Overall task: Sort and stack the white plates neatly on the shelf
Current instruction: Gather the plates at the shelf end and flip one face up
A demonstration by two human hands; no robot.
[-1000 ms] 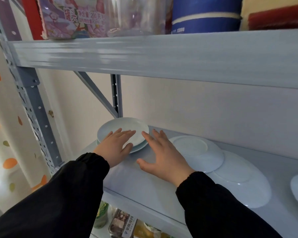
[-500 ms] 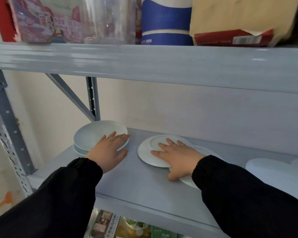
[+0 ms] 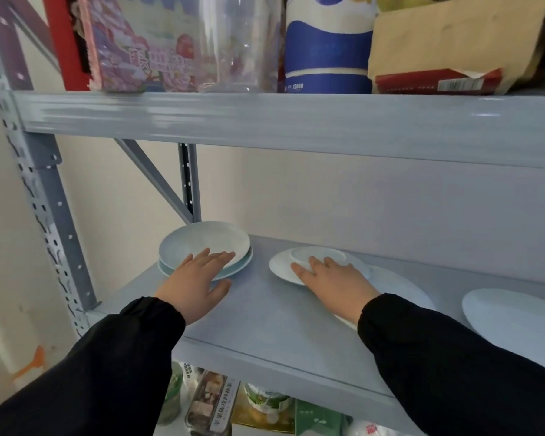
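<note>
Two small white plates are stacked [image 3: 202, 243] at the back left of the grey shelf [image 3: 265, 313]. My left hand [image 3: 199, 281] lies flat with its fingers spread, fingertips on the front rim of that stack. An upside-down small white plate [image 3: 283, 265] rests partly on a larger upside-down white plate [image 3: 400, 287] in the middle of the shelf. My right hand [image 3: 334, 278] presses flat on the small upside-down plate, fingers on its foot ring. Another white plate [image 3: 504, 309] lies at the right.
The upper shelf beam [image 3: 296, 124] hangs low over the plates and carries a printed box [image 3: 139, 45], a clear jar [image 3: 236, 42] and a blue-and-white tub [image 3: 324, 48]. A perforated upright [image 3: 51, 221] and diagonal brace [image 3: 151, 180] stand left. Packaged goods [image 3: 214, 404] sit below.
My right hand has moved from the bare shelf onto the upside-down small plate. My left hand has stayed on the left stack. The view has shifted to the right and upward.
</note>
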